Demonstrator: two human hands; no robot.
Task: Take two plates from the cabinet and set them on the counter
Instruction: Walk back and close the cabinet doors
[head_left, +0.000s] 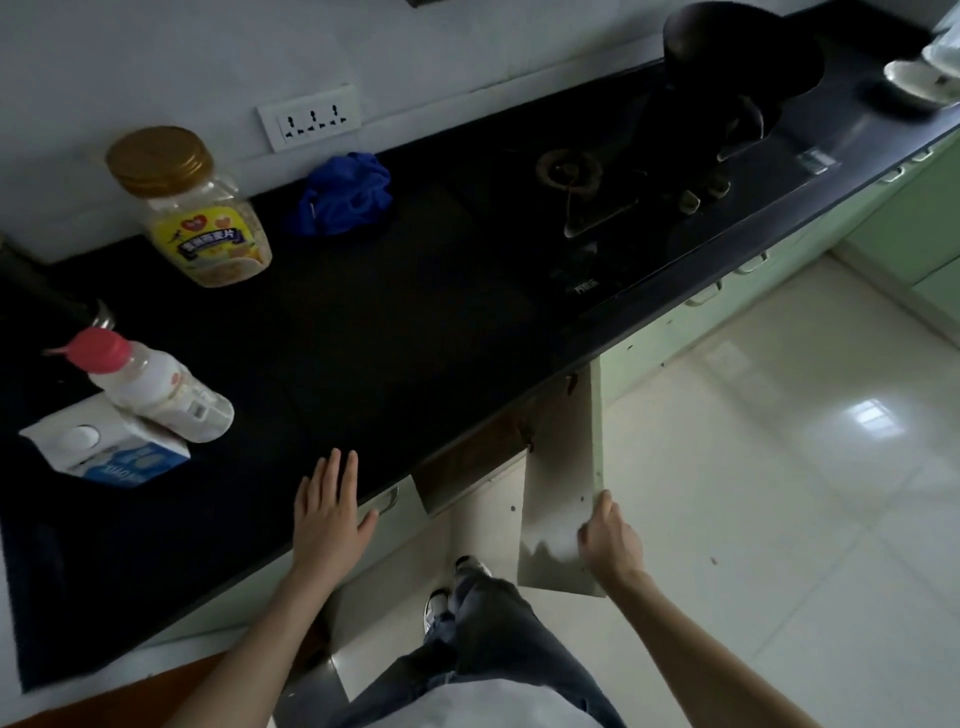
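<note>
A long black counter (363, 332) runs from the near left to the far right of a kitchen, backed by a pale wall that carries one white outlet strip (310, 118) with three sockets. Below it sit pale green cabinet fronts, and to the right the floor (779, 467) is glossy light tile that reflects a window. One cabinet door (563, 493) under the counter edge stands swung out toward the person; what lies inside the cabinet is dark and cannot be made out, and no plates can be seen there. The right hand (610, 540) is curled around the near edge of that door, fingers closed on it. The left hand (330, 506) lies flat with fingers spread, palm down on the near counter edge, holding nothing. On the counter stand one clear jar with a gold lid (189, 208), one crumpled blue cloth (345, 193), one small white bottle with a pink cap (153, 384) resting on one white and blue carton (111, 449). Farther right is one built-in gas hob (597, 208) with one dark wok (737, 52) on it, and one white dish (917, 80) at the far right corner.
</note>
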